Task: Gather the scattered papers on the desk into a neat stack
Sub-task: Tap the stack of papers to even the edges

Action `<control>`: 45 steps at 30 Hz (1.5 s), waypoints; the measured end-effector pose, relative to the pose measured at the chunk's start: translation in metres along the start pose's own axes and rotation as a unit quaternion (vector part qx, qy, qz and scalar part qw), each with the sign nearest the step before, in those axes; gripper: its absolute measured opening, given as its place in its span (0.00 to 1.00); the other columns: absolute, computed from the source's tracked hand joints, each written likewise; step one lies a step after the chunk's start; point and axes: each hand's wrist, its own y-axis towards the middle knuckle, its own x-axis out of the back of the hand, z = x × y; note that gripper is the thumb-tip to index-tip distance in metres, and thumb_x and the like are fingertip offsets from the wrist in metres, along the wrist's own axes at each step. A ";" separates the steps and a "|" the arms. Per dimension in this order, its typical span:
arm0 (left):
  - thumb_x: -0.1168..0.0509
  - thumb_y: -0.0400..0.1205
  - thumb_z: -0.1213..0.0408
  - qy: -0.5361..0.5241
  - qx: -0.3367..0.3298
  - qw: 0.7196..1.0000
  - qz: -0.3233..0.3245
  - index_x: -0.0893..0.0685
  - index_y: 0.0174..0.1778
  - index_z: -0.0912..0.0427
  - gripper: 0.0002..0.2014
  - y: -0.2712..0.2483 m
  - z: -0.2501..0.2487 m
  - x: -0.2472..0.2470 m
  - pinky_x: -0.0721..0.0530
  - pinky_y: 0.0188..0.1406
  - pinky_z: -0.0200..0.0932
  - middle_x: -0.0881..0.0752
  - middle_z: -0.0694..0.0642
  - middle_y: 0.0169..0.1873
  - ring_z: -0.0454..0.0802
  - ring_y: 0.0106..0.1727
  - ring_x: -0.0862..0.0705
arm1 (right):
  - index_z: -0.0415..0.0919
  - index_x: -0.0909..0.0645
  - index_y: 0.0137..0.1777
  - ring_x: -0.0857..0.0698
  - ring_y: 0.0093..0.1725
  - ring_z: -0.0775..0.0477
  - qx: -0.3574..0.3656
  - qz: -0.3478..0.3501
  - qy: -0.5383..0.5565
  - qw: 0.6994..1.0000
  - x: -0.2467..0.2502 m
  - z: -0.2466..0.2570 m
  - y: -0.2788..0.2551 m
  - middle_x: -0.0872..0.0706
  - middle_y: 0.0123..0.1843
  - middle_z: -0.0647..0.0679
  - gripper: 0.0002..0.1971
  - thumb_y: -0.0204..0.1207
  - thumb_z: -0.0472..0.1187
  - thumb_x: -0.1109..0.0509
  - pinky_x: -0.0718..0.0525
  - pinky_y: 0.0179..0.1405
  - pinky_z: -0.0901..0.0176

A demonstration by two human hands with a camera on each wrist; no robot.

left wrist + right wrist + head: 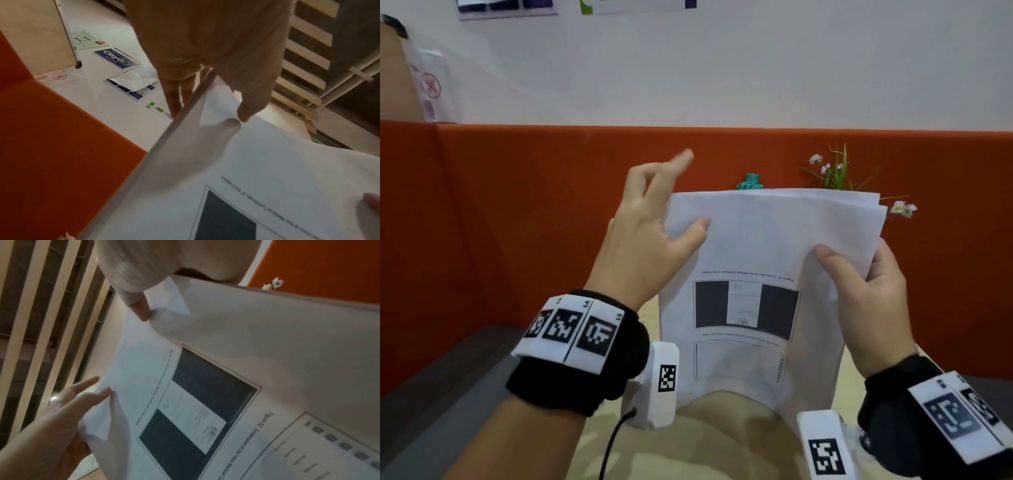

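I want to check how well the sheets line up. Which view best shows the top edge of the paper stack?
The head view: the whole top edge of the paper stack shows, with offset corners at upper right. The left wrist view shows only the left side edge, layered; the right wrist view mostly shows the printed face, with part of that edge.

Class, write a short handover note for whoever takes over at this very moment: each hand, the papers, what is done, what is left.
Right hand: grips the papers at their right edge, thumb in front.
Left hand: open, thumb touching the left edge, fingers spread.
Papers: gathered, held upright above the desk; top edges not flush at the right corner.
Done: sheets collected.
Left: probably square the edges, lay the stack down.
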 end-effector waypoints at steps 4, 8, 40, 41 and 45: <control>0.32 0.76 0.51 0.013 0.012 0.999 0.034 0.24 0.71 0.43 0.26 0.000 -0.006 0.003 0.21 0.64 0.49 0.28 0.44 0.59 0.39 0.56 0.25 | 0.60 0.21 0.52 0.13 0.42 0.71 -0.012 0.010 -0.012 1.000 0.000 -0.001 0.000 0.13 0.49 0.60 0.13 0.80 0.38 0.29 0.16 0.40 0.67; 0.33 0.76 0.46 0.105 0.028 0.991 0.083 0.25 0.70 0.42 0.25 0.003 -0.015 0.009 0.22 0.66 0.56 0.28 0.48 0.67 0.50 0.64 0.24 | 0.58 0.18 0.50 0.11 0.41 0.70 -0.022 0.024 -0.005 0.999 0.002 -0.003 0.000 0.08 0.40 0.67 0.10 0.80 0.38 0.29 0.15 0.34 0.72; 0.29 0.78 0.68 -0.306 0.295 0.902 -0.075 0.20 0.46 0.48 0.10 -0.065 0.023 -0.051 0.12 0.49 0.48 0.11 0.48 0.46 0.47 0.47 0.11 | 0.53 0.19 0.52 0.12 0.50 0.53 -0.086 -0.051 -0.053 0.994 0.047 -0.024 -0.013 0.12 0.51 0.54 0.09 0.80 0.36 0.28 0.16 0.43 0.58; 0.29 0.77 0.67 -0.286 0.314 0.903 -0.062 0.21 0.47 0.48 0.10 -0.073 0.027 -0.057 0.12 0.52 0.52 0.12 0.49 0.47 0.51 0.50 0.12 | 0.53 0.20 0.51 0.12 0.50 0.50 -0.106 -0.044 -0.064 0.991 0.045 -0.030 -0.021 0.12 0.50 0.52 0.08 0.81 0.37 0.29 0.16 0.42 0.56; 0.33 0.79 0.66 -0.245 0.360 0.899 -0.045 0.20 0.45 0.48 0.07 -0.080 0.032 -0.068 0.13 0.54 0.56 0.12 0.54 0.48 0.56 0.52 0.13 | 0.51 0.20 0.49 0.13 0.49 0.48 -0.146 -0.029 -0.078 0.986 0.037 -0.038 -0.032 0.12 0.48 0.51 0.05 0.85 0.39 0.34 0.18 0.40 0.52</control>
